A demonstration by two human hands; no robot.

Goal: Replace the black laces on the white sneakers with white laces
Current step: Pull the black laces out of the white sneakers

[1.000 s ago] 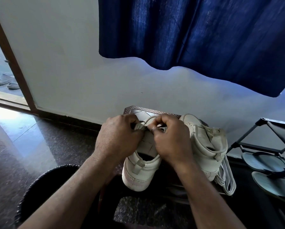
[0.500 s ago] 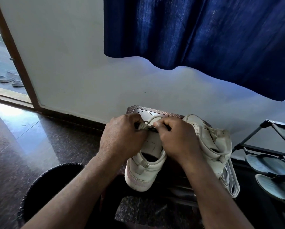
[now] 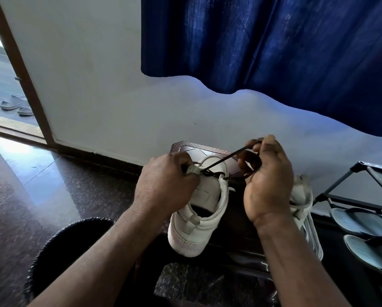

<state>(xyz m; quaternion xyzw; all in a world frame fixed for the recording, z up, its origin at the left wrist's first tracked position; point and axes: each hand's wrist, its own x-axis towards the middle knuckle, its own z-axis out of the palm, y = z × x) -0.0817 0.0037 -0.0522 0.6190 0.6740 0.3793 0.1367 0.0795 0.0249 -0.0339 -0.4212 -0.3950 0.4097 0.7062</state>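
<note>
A white sneaker [image 3: 194, 227] stands heel toward me on a low dark stool [image 3: 234, 238]. My left hand [image 3: 165, 185] grips the left side of its upper near the eyelets. My right hand [image 3: 267, 180] is raised to the right of the shoe and pinches a black lace [image 3: 224, 159], drawn taut from the eyelets up to its fingers. The second white sneaker [image 3: 301, 196] sits mostly hidden behind my right hand. White laces [image 3: 314, 238] hang off the stool's right side.
A dark round basket [image 3: 59, 247] sits at lower left on the polished stone floor. A shoe rack [image 3: 362, 196] with grey sandals [image 3: 360, 222] stands on the right. A blue curtain [image 3: 274, 47] hangs above. An open doorway with slippers [image 3: 16, 106] is far left.
My right hand has lifted up and to the right, pulling a length of black lace out of the sneaker. My left hand keeps its hold on the shoe.
</note>
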